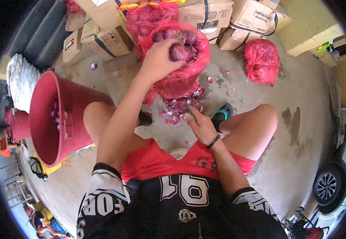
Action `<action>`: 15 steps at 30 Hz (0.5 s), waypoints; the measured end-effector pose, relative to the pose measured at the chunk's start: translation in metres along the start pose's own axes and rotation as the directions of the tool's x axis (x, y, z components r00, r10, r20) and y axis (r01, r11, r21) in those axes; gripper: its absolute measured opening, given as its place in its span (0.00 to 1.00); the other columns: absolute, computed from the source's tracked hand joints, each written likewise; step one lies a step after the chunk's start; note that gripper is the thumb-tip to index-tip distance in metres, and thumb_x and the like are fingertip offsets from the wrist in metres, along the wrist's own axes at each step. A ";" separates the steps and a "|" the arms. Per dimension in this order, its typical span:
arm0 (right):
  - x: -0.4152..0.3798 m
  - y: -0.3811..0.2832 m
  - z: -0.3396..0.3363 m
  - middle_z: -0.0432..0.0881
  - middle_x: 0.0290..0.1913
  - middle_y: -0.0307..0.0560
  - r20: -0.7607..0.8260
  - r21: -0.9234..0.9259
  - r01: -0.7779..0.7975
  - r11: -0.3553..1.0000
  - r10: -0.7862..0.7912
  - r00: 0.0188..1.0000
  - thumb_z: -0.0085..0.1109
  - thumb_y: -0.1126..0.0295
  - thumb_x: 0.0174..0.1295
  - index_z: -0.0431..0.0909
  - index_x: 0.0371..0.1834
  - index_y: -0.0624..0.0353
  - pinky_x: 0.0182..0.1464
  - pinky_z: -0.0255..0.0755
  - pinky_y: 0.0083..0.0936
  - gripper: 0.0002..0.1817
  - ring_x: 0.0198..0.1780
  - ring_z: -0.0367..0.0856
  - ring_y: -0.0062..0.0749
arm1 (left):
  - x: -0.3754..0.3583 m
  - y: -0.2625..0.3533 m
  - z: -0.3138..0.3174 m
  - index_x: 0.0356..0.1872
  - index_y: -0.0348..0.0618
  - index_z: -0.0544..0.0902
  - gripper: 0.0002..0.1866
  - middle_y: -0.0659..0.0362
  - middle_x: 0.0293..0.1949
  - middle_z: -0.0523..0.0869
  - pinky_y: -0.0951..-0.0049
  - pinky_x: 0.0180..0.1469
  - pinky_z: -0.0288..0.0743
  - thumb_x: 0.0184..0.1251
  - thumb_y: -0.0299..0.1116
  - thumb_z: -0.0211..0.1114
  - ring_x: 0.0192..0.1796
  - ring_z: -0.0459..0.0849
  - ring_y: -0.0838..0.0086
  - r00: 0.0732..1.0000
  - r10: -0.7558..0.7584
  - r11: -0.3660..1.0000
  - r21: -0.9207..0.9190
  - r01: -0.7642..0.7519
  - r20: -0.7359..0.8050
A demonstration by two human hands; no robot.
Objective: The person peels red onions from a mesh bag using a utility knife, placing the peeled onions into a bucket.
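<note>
- The left hand (pixel 162 59) is over the open top of a red mesh bag (pixel 181 83), its fingers curled around an onion (pixel 180 53), with the thumb along one side.
- This onion is at the bag's mouth, just above the other onions (pixel 187 36) in it.
- The right hand (pixel 201 126) is lower, in front of the bag and between the knees, with its fingers closed around a small green handle (pixel 190 113). Whether a blade extends from it is too blurred to tell.
- Purple and white onion skins (pixel 173 112) lie in a loose pile on the floor (pixel 300 87), at the foot of the bag and near the right hand.
- A big red tub (pixel 77 115) stands by the left knee, with its mouth tilted toward the camera; a few onions (pixel 55 114) show inside.
- A loose onion (pixel 93 66) lies on the floor between the tub and the cartons (pixel 107 42).
- A second mesh bag (pixel 151 20), also full, is just behind the first.
- A third mesh bag (pixel 262 61) lies apart on the right, near more cartons (pixel 256 18).
</note>
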State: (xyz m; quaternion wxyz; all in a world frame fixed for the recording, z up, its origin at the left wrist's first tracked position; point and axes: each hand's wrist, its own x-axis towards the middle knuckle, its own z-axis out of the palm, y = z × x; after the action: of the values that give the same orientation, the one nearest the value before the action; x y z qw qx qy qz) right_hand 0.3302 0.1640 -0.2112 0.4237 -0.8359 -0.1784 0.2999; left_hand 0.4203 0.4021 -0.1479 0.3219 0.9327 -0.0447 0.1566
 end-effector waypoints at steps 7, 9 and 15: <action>-0.006 -0.013 -0.003 0.78 0.58 0.62 -0.181 0.345 0.248 0.905 -0.195 0.964 0.48 0.66 0.73 0.65 0.69 0.63 0.60 0.68 0.33 0.24 0.59 0.78 0.44 | -0.074 0.028 -0.033 0.63 0.38 0.68 0.38 0.58 0.56 0.75 0.69 0.64 0.72 0.47 0.12 0.72 0.60 0.76 0.72 0.967 -0.253 0.425 -0.896 0.125 0.015; -0.011 -0.027 -0.007 0.78 0.59 0.60 -0.133 0.422 0.196 0.885 -0.153 0.979 0.48 0.68 0.72 0.66 0.69 0.64 0.62 0.67 0.31 0.24 0.59 0.78 0.39 | -0.100 0.019 -0.018 0.63 0.38 0.68 0.39 0.57 0.59 0.73 0.69 0.64 0.73 0.46 0.13 0.73 0.61 0.75 0.71 0.931 -0.332 0.232 -0.943 0.239 0.154; -0.012 -0.047 -0.003 0.73 0.64 0.63 -0.160 0.367 0.268 0.891 -0.223 0.962 0.48 0.64 0.72 0.56 0.74 0.62 0.66 0.64 0.32 0.30 0.65 0.75 0.42 | -0.122 0.018 0.005 0.62 0.39 0.68 0.38 0.56 0.59 0.74 0.67 0.64 0.74 0.46 0.14 0.75 0.62 0.75 0.70 0.933 -0.304 0.253 -0.929 0.272 0.190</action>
State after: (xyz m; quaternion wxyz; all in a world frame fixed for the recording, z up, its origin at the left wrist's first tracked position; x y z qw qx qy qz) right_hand 0.3210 0.1824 -0.1673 0.6236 -0.7227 -0.1957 0.2251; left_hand 0.3029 0.3830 -0.1804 0.8281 0.5561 0.0475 0.0522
